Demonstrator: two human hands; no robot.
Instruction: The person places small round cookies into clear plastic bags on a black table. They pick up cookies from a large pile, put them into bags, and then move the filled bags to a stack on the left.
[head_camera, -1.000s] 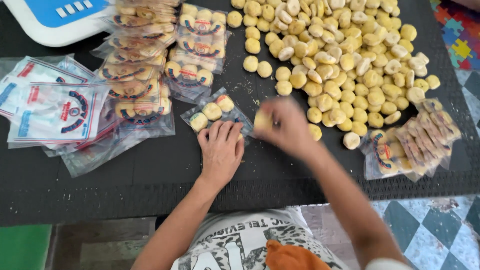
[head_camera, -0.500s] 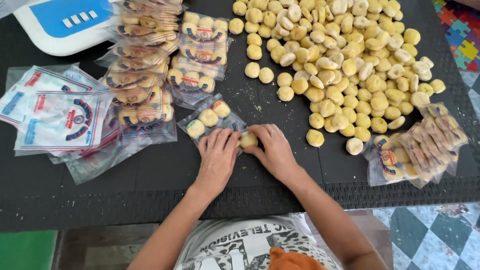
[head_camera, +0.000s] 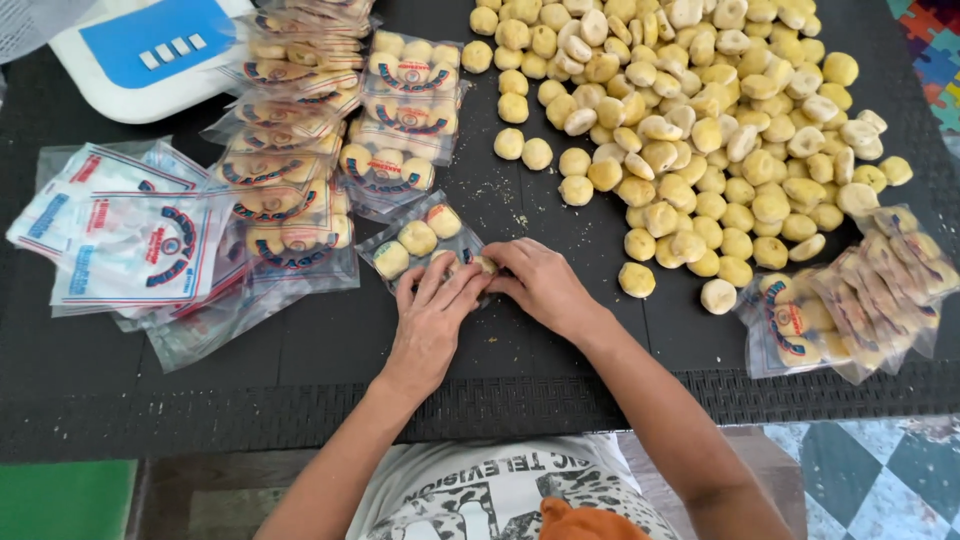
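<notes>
Left hand (head_camera: 432, 318) pins the clear bag (head_camera: 420, 245) of three pale cookies (head_camera: 418, 238) flat, mid-tabletop toward the near edge. Right hand (head_camera: 545, 288) pinches a fourth cookie (head_camera: 486, 266) at the bag mouth. To do well: hold mouth open, slide cookie in level. Fingertips hide the mouth; scale (head_camera: 150, 50) cut off at far-left corner

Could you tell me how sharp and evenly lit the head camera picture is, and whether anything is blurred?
Head view: soft, even light, faint shadows; the left hand, right hand and clear bag of biscuits are sharp; stacked filled bags at top look slightly smeared; mild wide-angle bending at edges.
</notes>
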